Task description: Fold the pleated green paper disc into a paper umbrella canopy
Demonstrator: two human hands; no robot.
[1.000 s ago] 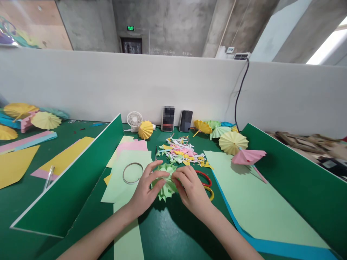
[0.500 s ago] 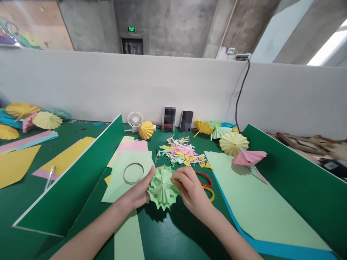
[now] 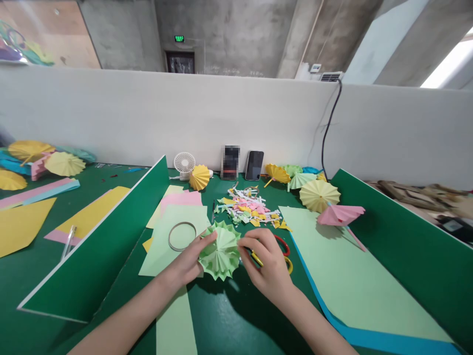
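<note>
Okay, so a pale green paper strip (image 3: 175, 320) is lying nearest, left of center on the green tabletop (image 3: 225, 320). Just past that, the left hand (image 3: 192, 260) is clamping the left side of a light green pleated paper canopy (image 3: 220, 252), thumb on top, and that's hovering over the middle of the table. The right hand (image 3: 268, 259) is bunching its fingertips together right by the canopy's right edge; can't tell if they're actually pinching the paper. Red-and-yellow-handled scissors (image 3: 289, 265) are lying partly hidden behind that hand. Over on the left, a thin ring (image 3: 170, 238) is resting on a green sheet (image 3: 158, 261), while a bigger green sheet (image 3: 358, 286) is covering a blue one (image 3: 391, 338) on the right. Farther back, paper scraps (image 3: 251, 204) are piling up in the middle, with a pink paper umbrella (image 3: 339, 215) tilting off to the right. At the far side, a small white fan (image 3: 184, 162) and a phone (image 3: 254, 165) are standing before the white partition (image 3: 236, 111).
</note>
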